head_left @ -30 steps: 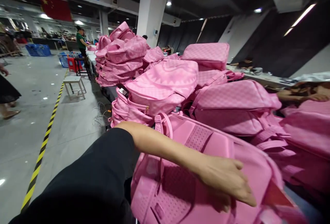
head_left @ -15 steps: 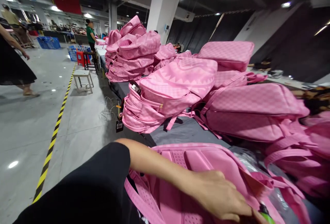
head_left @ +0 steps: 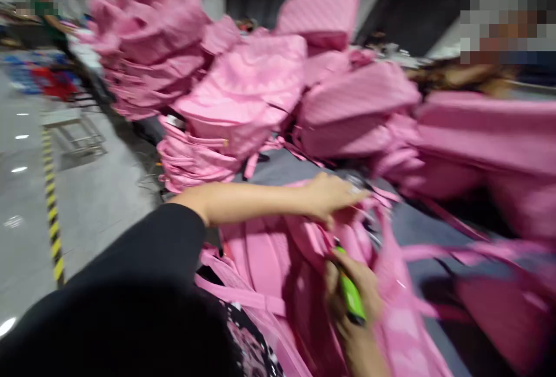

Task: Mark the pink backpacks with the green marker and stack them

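Note:
An opened pink backpack [head_left: 264, 255] lies in front of me, its padded back panel and straps showing. My left hand [head_left: 332, 194] reaches across it, fingers closed on the fabric at its upper right edge; the fingertips are blurred. Just below, my right hand [head_left: 365, 290] is wrapped round a small tool with a bright green handle [head_left: 351, 296], black at both ends. Its thin tip points up towards the fabric under my left hand. Motion blur hides what kind of tool it is.
More pink backpacks [head_left: 243, 87] lie along the grey-covered table [head_left: 286, 168], with a tall pile [head_left: 152, 35] at the far left. A person's arm [head_left: 469, 76] shows across the table. A stool [head_left: 78, 134] and yellow-black floor tape [head_left: 52, 209] are on the left.
My view has swung to the right and down. My left hand now grips the backpack's upper edge, and my right hand with the green tool has come fully into view.

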The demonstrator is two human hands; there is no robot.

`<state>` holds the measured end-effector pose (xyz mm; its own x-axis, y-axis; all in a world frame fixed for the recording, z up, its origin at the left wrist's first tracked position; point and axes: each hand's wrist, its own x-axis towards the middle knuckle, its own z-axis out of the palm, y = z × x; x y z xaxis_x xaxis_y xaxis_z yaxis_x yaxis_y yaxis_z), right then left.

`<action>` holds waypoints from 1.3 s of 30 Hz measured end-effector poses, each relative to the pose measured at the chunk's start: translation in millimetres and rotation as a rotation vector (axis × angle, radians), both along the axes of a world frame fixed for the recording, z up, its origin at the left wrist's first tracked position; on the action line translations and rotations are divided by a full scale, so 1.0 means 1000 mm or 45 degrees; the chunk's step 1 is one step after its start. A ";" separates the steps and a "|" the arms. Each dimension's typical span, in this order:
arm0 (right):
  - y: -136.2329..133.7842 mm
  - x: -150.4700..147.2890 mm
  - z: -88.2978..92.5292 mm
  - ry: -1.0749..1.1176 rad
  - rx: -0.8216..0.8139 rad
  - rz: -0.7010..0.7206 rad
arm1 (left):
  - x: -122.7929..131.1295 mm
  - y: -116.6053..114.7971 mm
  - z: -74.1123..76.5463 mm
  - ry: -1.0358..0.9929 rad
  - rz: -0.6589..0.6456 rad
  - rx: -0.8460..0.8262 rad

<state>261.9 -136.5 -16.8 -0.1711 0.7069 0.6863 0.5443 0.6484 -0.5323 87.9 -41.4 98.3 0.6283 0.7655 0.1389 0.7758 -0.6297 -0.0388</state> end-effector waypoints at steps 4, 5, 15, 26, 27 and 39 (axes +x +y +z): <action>-0.009 0.009 0.001 -0.118 0.135 -0.006 | 0.002 -0.004 -0.003 0.063 -0.067 0.050; -0.008 0.011 0.002 -0.103 0.115 -0.016 | 0.000 -0.007 -0.003 0.083 -0.087 0.072; -0.004 0.017 -0.002 0.118 0.018 0.051 | 0.016 -0.009 -0.020 0.265 0.048 0.118; 0.039 0.032 0.014 -0.374 0.079 -0.433 | 0.025 0.001 -0.022 0.277 0.036 0.103; 0.049 0.033 0.018 -0.471 -0.024 -0.418 | 0.026 0.004 -0.024 0.281 0.040 0.098; 0.073 0.001 0.003 -0.931 -0.372 -0.575 | 0.041 0.016 -0.040 0.371 0.073 0.002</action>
<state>263.2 -63.5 -13.7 -0.1578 0.9414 0.2982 0.9807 0.1847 -0.0642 128.6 -25.6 58.3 0.5974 0.8010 -0.0398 0.7662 -0.5847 -0.2664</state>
